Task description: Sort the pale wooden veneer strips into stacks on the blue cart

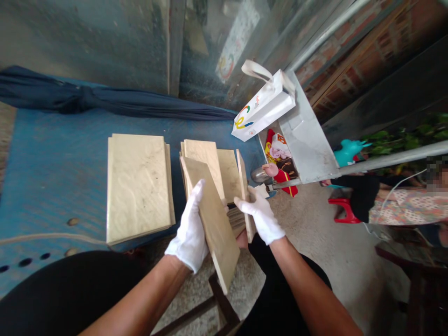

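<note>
White gloves cover both of my hands. My left hand (191, 228) is closed on a beige rectangular board (215, 228), its thumb along the near face; the board is tilted over the table's front edge. My right hand (259, 212) grips a second thin board (244, 191), held nearly on edge, thumb on one side and fingers on the other. Behind the boards lies a stack of similar pale boards (205, 156), partly hidden. Another neat stack (138, 186) lies to the left on the blue table (63, 177).
A white paper bag (266, 109) stands at the back right near a grey metal panel (310, 140). A metal cup (259, 174) is by the table's right end. A person (395, 203) is at the far right beside a red stool (345, 210). A dark wooden frame (201, 312) stands below.
</note>
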A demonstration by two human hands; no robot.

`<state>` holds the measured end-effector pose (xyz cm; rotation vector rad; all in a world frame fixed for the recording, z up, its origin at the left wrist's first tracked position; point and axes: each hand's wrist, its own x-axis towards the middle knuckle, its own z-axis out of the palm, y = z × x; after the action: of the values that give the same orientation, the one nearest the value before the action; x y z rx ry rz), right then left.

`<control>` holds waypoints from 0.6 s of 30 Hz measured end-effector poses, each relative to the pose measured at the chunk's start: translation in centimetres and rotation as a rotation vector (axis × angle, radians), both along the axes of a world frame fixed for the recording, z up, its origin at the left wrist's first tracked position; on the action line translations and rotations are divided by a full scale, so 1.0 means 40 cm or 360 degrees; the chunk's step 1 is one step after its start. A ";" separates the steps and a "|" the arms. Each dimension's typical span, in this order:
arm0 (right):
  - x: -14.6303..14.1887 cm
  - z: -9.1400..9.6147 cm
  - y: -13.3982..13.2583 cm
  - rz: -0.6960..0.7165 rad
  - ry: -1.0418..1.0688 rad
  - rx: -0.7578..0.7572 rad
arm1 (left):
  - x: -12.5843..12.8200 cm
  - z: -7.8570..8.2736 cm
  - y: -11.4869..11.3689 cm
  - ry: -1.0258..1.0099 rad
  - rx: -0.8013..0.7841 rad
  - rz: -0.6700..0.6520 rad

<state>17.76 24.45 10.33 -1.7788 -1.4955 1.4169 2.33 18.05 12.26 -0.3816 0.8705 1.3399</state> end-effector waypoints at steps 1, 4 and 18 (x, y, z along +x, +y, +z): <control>0.000 -0.013 0.026 0.0009 -0.0124 0.0061 | -0.004 0.001 0.001 0.0013 -0.0027 0.0013; 0.001 -0.066 0.098 0.0076 -0.0579 0.0260 | -0.011 0.003 0.003 -0.0006 -0.0024 0.0020; -0.064 -0.279 0.210 0.0281 -0.1417 0.0408 | -0.026 -0.009 -0.003 -0.0206 -0.0192 -0.0116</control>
<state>15.18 32.84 -0.82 -2.2636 -2.1660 0.4132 1.31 17.93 11.90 -0.5200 0.8516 1.1853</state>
